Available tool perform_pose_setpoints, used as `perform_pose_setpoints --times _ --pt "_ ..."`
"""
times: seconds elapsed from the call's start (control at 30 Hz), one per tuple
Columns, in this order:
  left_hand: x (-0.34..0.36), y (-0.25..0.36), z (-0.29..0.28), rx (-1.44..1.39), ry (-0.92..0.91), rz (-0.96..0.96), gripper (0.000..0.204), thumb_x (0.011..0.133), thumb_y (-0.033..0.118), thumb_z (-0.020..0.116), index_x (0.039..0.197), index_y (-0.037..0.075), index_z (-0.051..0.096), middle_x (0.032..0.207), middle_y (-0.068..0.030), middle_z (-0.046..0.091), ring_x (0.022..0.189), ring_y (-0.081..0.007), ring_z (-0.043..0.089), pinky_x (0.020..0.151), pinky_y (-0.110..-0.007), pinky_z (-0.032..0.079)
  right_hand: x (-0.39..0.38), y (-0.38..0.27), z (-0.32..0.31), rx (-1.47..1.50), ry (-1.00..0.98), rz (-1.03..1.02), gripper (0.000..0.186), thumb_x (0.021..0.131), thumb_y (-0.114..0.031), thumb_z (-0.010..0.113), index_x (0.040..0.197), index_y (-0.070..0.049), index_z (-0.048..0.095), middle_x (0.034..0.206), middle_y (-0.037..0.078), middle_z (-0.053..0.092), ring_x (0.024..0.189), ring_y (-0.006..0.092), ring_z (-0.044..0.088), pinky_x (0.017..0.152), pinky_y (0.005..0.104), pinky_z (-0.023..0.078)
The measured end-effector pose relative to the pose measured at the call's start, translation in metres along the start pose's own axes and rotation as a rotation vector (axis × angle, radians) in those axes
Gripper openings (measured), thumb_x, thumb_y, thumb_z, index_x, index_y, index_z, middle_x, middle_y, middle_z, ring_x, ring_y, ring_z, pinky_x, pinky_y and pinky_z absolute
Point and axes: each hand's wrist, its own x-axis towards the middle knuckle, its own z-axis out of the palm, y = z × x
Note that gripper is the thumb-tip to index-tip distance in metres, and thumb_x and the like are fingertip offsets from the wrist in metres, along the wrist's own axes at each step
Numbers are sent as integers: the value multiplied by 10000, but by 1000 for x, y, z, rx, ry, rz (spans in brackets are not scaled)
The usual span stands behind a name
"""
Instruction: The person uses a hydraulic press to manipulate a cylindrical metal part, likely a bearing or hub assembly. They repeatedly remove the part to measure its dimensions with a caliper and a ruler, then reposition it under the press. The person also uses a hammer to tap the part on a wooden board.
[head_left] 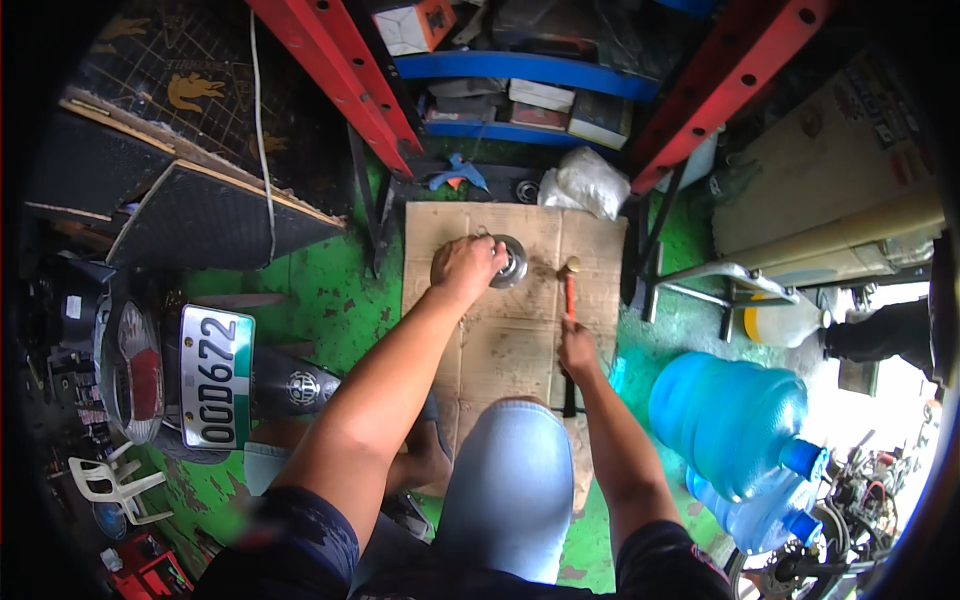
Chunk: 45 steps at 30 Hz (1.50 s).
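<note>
My left hand [470,262] grips a round, grey metal part [513,266] lying on a large brown cardboard sheet [505,350]; my fingers cover much of its left side and middle. My right hand [577,347] is closed around a red-handled hammer [569,295] with a brass-coloured head, held to the right of the metal part. My jeans-covered knee is at the lower middle, between my forearms.
Red uprights and blue shelves with boxes stand ahead. A white bag [585,180] and blue tool [458,175] lie behind the cardboard. A motorcycle rear with plate [215,370] is left; large blue water bottles [725,420] and a metal stand [700,278] are right.
</note>
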Motion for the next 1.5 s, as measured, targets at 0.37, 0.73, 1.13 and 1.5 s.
perform_pose_setpoints --times 0.37,0.73,1.13,1.5 --pt "-20 -3 -37 -22 12 -231 424 963 411 552 860 56 760 866 -250 726 861 -442 709 831 -527 559 -46 -100 -15 -899 531 -132 516 1011 -454 560 1336 -54 576 1114 299 680 1066 473 664 943 523 515" --pt "-57 134 -304 -493 76 -265 445 988 279 565 724 -74 626 556 -175 560 521 -248 540 569 -446 414 -98 -379 3 1167 -377 -31 791 859 -149 839 1516 18 431 1564 143 467 1464 251 387 1210 390 301" --pt "-85 247 -636 -439 62 -147 414 998 301 554 809 -44 683 682 -256 637 683 -424 662 635 -474 482 -250 -736 -84 1566 -197 38 365 1058 -214 589 1355 -4 550 1305 108 654 1178 236 626 1031 434 486" --pt "-107 285 -856 -312 160 242 421 979 296 603 723 -32 670 630 -259 607 619 -445 644 586 -493 483 -326 -893 -210 987 590 -583 384 1126 -336 428 1240 1 572 1248 186 675 1124 258 657 1020 457 504"
